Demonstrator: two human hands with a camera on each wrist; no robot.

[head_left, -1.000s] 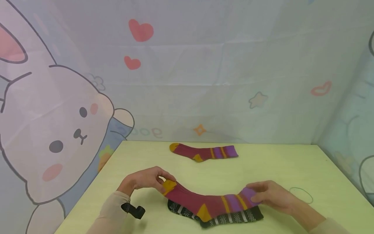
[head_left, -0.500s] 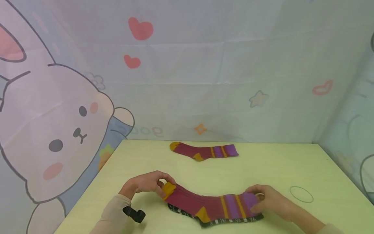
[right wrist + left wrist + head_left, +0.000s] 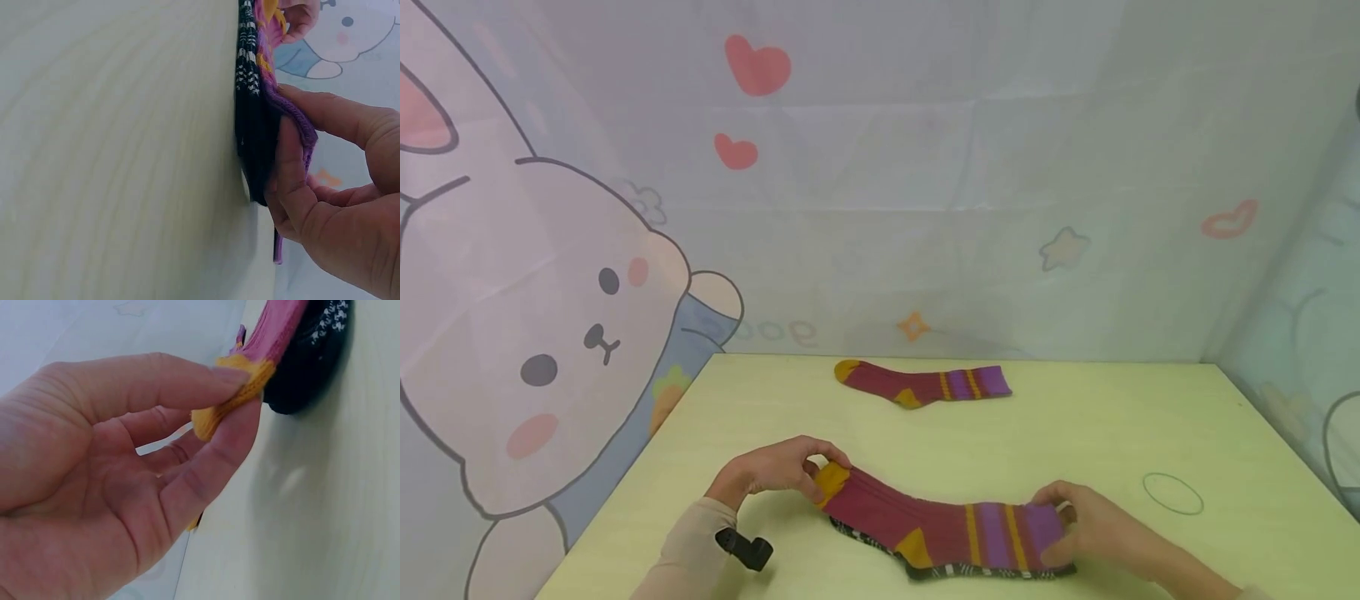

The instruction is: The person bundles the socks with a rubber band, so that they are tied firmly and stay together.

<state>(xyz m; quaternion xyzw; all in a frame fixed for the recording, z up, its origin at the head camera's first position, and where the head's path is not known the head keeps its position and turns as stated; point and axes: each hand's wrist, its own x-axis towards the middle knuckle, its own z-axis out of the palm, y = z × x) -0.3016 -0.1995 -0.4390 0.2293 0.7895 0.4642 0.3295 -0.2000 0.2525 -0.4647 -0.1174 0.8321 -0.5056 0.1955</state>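
Head view
- One maroon sock [image 3: 936, 529], mustard toe and heel, purple cuff with mustard stripes: at six o'clock, stretched between two hands over a second sock, its toe towards ten o'clock and its cuff towards three
- One dark patterned sock [image 3: 962, 571], black and white: beneath the first, only a strip showing along the six o'clock side
- Left hand [image 3: 778, 468]: at seven o'clock, pinching the mustard toe
- Right hand [image 3: 1093, 525]: between four and five o'clock, gripping the purple cuff
- One matching sock [image 3: 887, 382], same colours: lay flat at twelve o'clock from the held one, well apart from it
- One thin green loop [image 3: 1159, 474]: at four o'clock, on the pale table [image 3: 1075, 442], near the right hand
- One black fitting [image 3: 743, 550]: at seven o'clock, on the cream left sleeve [image 3: 681, 546]
- One backdrop [image 3: 962, 208]: behind the table, printed with a rabbit [image 3: 512, 308] at nine o'clock and red hearts [image 3: 758, 67] towards eleven

Left wrist view
- Mustard toe: at one o'clock, pinched between thumb and finger, raised off the table
- Dark patterned sock: between one and two o'clock, its rounded end beside the raised toe

Right wrist view
- Purple cuff: between two and three o'clock, pinched, one finger on its inner side
- Dark patterned sock: at three o'clock, against the fingers; whether these also gripped it could not be told
- Left hand: small, at one o'clock
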